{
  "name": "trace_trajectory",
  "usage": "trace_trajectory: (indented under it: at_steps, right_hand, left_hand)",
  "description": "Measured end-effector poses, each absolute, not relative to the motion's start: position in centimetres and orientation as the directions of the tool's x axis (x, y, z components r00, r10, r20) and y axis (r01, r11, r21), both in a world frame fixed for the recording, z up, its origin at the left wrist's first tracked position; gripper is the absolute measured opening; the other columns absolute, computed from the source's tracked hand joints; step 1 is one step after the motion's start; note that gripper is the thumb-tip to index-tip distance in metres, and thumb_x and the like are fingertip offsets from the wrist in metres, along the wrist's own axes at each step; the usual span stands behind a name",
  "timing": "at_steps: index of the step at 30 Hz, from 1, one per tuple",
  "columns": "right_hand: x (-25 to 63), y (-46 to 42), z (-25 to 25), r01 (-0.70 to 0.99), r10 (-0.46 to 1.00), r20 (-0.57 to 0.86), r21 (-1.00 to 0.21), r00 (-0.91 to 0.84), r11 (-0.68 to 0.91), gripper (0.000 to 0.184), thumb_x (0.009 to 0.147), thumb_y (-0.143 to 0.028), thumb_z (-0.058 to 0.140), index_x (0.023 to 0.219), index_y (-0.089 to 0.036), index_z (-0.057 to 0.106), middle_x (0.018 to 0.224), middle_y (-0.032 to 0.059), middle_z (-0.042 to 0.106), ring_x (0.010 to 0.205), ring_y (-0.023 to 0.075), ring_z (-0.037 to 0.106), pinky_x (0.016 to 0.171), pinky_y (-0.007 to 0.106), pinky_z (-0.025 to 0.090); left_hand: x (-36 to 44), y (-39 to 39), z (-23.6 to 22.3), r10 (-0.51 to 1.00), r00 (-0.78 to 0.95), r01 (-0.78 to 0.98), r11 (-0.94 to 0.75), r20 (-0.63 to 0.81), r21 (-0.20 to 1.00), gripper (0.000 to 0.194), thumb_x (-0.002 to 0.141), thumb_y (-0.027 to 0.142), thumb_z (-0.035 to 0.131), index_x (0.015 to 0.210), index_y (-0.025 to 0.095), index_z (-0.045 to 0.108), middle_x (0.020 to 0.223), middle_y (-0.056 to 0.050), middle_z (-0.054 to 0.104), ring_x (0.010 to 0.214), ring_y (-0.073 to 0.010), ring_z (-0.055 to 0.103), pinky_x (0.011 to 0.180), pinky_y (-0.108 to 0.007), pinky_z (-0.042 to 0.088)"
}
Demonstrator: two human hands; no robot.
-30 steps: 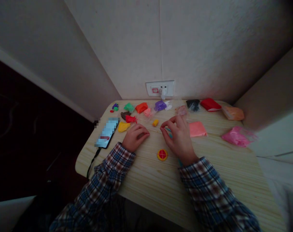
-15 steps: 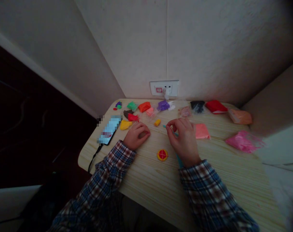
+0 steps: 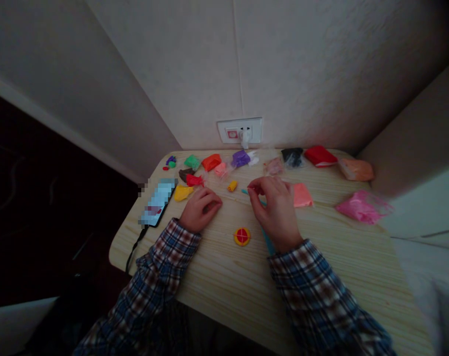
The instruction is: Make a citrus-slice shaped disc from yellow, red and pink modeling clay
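My left hand (image 3: 201,210) rests on the table with its fingers curled and thumb and forefinger tips together; anything between them is too small to make out. My right hand (image 3: 274,212) is closed in a pinch, its fingertips beside the tip of a thin blue tool (image 3: 268,242) that lies partly hidden under the hand. What the pinch holds is unclear. Between the hands lies a small yellow clay piece (image 3: 232,186). Nearer to me is a round red clay disc (image 3: 242,237) with a yellow rim and thin pale lines crossing it.
Bags of coloured clay, such as purple (image 3: 241,158), yellow (image 3: 183,193), red (image 3: 320,155) and pink (image 3: 362,206), lie around the back and right. A phone (image 3: 158,202) with a cable lies at left. A wall socket (image 3: 240,131) holds a plug.
The whole view has shifted, so the table and things appear slightly farther left. Both hands keep nearly the same pose and place on the table. The disc and yellow piece stay put.
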State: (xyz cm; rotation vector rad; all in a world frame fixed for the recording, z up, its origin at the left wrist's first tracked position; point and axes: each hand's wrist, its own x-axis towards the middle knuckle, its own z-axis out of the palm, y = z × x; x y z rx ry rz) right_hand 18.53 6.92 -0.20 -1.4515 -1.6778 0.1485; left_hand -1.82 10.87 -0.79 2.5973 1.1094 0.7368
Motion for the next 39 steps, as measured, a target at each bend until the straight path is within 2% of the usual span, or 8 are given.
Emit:
trace_trajectory:
  at_steps: [4, 12, 17, 26, 32, 39]
  right_hand:
    - [18.7, 7.0, -0.2, 0.74, 0.853, 0.517, -0.601, 0.07, 0.303, 0.005, 0.083, -0.019, 0.051, 0.082, -0.02, 0.055, 0.075, 0.0004, 0.06, 0.078, 0.0187, 0.054, 0.075, 0.033, 0.03]
    - [18.7, 6.9, -0.4, 0.733, 0.871, 0.489, -0.609, 0.045, 0.304, 0.006, 0.083, -0.018, 0.051, 0.081, -0.02, 0.056, 0.075, 0.0003, 0.061, 0.078, 0.0187, 0.055, 0.077, 0.034, 0.03]
    - [18.7, 7.0, -0.4, 0.729, 0.877, 0.478, -0.615, 0.044, 0.299, 0.006, 0.083, -0.018, 0.051, 0.08, -0.019, 0.057, 0.075, 0.0004, 0.061, 0.078, 0.0186, 0.055, 0.075, 0.033, 0.031]
    - [18.8, 7.0, -0.3, 0.731, 0.875, 0.482, -0.613, 0.044, 0.301, 0.007, 0.084, -0.018, 0.049, 0.081, -0.019, 0.056, 0.077, 0.0017, 0.061, 0.079, 0.019, 0.054, 0.075, 0.033, 0.032]
    - [18.6, 7.1, -0.2, 0.734, 0.87, 0.493, -0.599, 0.023, 0.32, 0.009, 0.084, -0.019, 0.048, 0.08, -0.019, 0.056, 0.075, 0.0025, 0.06, 0.077, 0.0192, 0.053, 0.072, 0.032, 0.033]
    - [18.7, 7.0, 0.0, 0.734, 0.875, 0.483, -0.601, 0.018, 0.317, 0.009, 0.084, -0.018, 0.048, 0.081, -0.018, 0.056, 0.076, 0.0033, 0.06, 0.078, 0.0194, 0.052, 0.071, 0.032, 0.034]
  left_hand:
    - [-2.3, 11.0, -0.8, 0.722, 0.584, 0.595, -0.692, 0.372, 0.409, 0.01, 0.083, 0.02, 0.056, 0.079, 0.015, 0.063, 0.08, -0.005, 0.06, 0.074, -0.0146, 0.056, 0.067, -0.027, 0.047]
    - [-4.0, 11.0, -0.6, 0.721, 0.544, 0.555, -0.693, 0.43, 0.459, 0.009, 0.082, 0.021, 0.06, 0.077, 0.015, 0.066, 0.083, -0.007, 0.068, 0.079, -0.0157, 0.063, 0.073, -0.03, 0.053]
    - [-4.1, 11.0, -0.9, 0.691, 0.571, 0.531, -0.723, 0.443, 0.442, 0.009, 0.081, 0.02, 0.063, 0.077, 0.016, 0.07, 0.083, -0.006, 0.07, 0.079, -0.0147, 0.066, 0.075, -0.029, 0.055]
    - [-3.8, 11.2, -1.2, 0.633, 0.601, 0.588, -0.764, 0.488, 0.266, 0.012, 0.082, 0.02, 0.061, 0.08, 0.019, 0.072, 0.082, -0.005, 0.069, 0.076, -0.0143, 0.064, 0.07, -0.027, 0.054]
    - [-3.4, 11.2, -1.3, 0.642, 0.588, 0.66, -0.733, 0.492, 0.168, 0.015, 0.085, 0.024, 0.058, 0.08, 0.017, 0.07, 0.078, -0.005, 0.065, 0.074, -0.0141, 0.061, 0.068, -0.027, 0.053]
    - [-3.3, 10.7, -1.1, 0.579, 0.669, 0.658, -0.753, 0.465, -0.008, 0.014, 0.084, 0.022, 0.055, 0.08, 0.017, 0.068, 0.077, -0.006, 0.065, 0.072, -0.0161, 0.058, 0.067, -0.029, 0.049]
